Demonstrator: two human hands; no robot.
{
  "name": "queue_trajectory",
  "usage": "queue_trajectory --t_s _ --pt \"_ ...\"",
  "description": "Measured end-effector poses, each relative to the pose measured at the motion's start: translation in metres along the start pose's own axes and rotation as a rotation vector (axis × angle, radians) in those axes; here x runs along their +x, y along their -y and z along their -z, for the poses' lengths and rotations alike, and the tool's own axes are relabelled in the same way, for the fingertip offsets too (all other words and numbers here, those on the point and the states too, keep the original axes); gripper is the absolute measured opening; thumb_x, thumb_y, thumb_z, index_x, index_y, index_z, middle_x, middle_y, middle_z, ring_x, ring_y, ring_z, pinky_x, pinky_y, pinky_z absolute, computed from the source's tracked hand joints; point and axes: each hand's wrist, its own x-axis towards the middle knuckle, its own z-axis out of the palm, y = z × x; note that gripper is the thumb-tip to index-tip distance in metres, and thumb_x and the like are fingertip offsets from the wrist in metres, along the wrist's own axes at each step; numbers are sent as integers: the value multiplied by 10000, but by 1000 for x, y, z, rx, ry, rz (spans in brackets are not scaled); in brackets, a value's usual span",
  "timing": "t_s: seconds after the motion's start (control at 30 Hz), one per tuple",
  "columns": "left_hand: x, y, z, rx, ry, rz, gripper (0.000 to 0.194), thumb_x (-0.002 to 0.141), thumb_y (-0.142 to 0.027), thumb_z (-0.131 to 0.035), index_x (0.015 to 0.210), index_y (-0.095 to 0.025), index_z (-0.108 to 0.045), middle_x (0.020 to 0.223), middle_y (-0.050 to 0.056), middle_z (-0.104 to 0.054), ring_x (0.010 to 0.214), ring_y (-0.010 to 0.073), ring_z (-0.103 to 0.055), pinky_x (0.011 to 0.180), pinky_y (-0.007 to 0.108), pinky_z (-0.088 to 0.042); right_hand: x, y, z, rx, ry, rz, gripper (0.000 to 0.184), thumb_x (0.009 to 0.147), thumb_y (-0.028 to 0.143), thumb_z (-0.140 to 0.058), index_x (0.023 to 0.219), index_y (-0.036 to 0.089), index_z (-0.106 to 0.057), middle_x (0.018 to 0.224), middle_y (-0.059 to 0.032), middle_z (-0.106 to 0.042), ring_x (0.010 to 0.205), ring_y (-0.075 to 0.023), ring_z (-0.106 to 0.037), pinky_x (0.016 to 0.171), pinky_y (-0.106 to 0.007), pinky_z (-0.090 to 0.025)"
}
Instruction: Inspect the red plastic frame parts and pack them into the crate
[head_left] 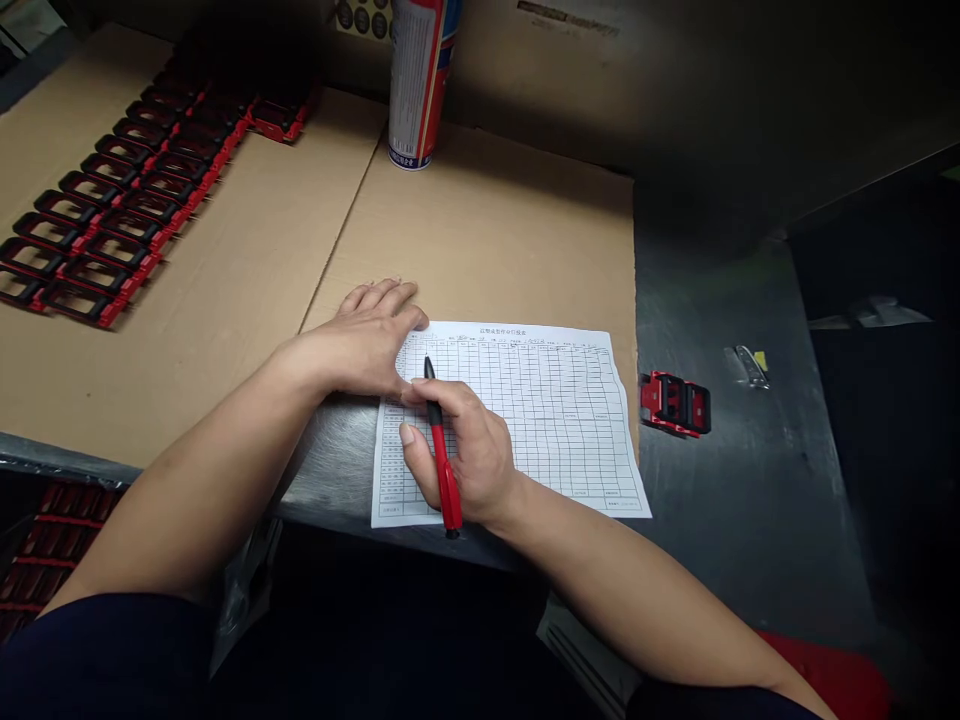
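Note:
A printed form (555,400) with a grid and some handwriting lies partly on brown cardboard and partly on the metal table. My left hand (379,330) rests palm down with fingers stretched out, its thumb side at the form's upper left edge. Held in my right hand (469,440) is a red and black pen (442,460), its tip pointing up the sheet toward the first rows of the grid. The right wrist covers part of the form's lower edge. Whether the pen tip touches the paper I cannot tell.
Rows of red and black plastic frames (124,225) stand on the cardboard (255,260) at the left. A spray can (418,90) stands at the back. Right of the form, a single red and black part (676,403) and a small metal tool (750,367) lie on the metal table (727,480).

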Motion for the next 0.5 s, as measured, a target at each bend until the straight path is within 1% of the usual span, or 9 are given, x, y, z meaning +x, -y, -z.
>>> queue_trajectory --t_s 0.07,0.13,0.17,0.23,0.3,0.37,0.43,0.5 --pt "0 1 -1 -5 0 3 966 629 -633 -770 1426 -165 -487 1695 188 -144 1581 410 -48 1274 573 -74 1 -2 2 50 -38 -77 385 912 207 -615 1290 216 -548 1076 -86 -712 940 -216 -714 799 -379 -630" --pt "0 1 -1 -9 3 3 974 624 -646 -765 1427 -171 -487 1699 183 -132 1581 409 -37 1274 572 -68 4 -8 6 124 -93 -221 251 969 303 -565 1196 219 -633 968 -63 -721 846 -209 -714 732 -376 -622" --pt "0 2 -1 -11 2 2 979 617 -649 -768 1427 -175 -488 1699 180 -133 1581 409 -35 1273 573 -70 7 -13 7 160 -118 -306 232 997 350 -529 1119 217 -675 889 -49 -718 785 -201 -709 694 -366 -613" --pt "0 2 -1 -16 -2 3 980 603 -641 -780 1421 -185 -492 1698 173 -145 1581 406 -38 1272 571 -75 13 -23 10 211 -139 -473 300 1017 422 -495 1013 214 -711 761 -22 -700 697 -185 -695 654 -350 -595" --pt "-1 2 -1 -24 -9 3 966 603 -631 -783 1415 -193 -496 1695 166 -160 1581 403 -47 1271 569 -81 20 -33 12 245 -136 -636 266 981 441 -558 1028 215 -690 690 10 -692 644 -174 -688 646 -338 -585" --pt "-1 1 -1 -35 -14 3 946 619 -631 -775 1409 -188 -502 1692 168 -172 1581 402 -59 1272 564 -80 26 -40 11 265 -131 -763 227 919 414 -645 1024 212 -657 667 27 -698 620 -169 -687 634 -321 -574" --pt "-1 -1 -1 -44 -25 5 923 637 -629 -765 1399 -175 -512 1686 175 -188 1580 400 -74 1273 559 -82 29 -42 10 236 -129 -822 213 874 405 -700 932 204 -659 683 12 -715 621 -170 -689 630 -313 -565" --pt "-1 -2 -2 -44 -36 13 901 644 -621 -764 1387 -174 -522 1684 176 -199 1580 392 -86 1275 550 -87 31 -40 9 166 -122 -805 231 850 423 -733 846 196 -690 734 -16 -737 657 -176 -695 664 -326 -566"
